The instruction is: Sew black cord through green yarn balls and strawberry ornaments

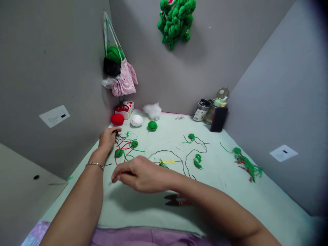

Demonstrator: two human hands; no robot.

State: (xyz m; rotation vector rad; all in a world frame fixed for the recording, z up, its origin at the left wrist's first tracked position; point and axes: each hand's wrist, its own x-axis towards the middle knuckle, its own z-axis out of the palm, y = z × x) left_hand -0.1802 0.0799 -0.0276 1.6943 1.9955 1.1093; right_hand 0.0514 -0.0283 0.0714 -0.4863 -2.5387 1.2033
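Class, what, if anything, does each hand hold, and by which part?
Left hand is at tangled black yarn; whether and where it grips is unclear. Right hand holds nothing visible.

Green yarn ball (119, 153), red-dotted pink bag (126, 80)

From my station I log: left arm (83, 191) extended forward; left hand (107, 138) farthest out, fingers bent rightward. Right forearm (205, 193) slants in from lower right; right hand (143, 174) palm-down, fingers bent leftward, tips close together.
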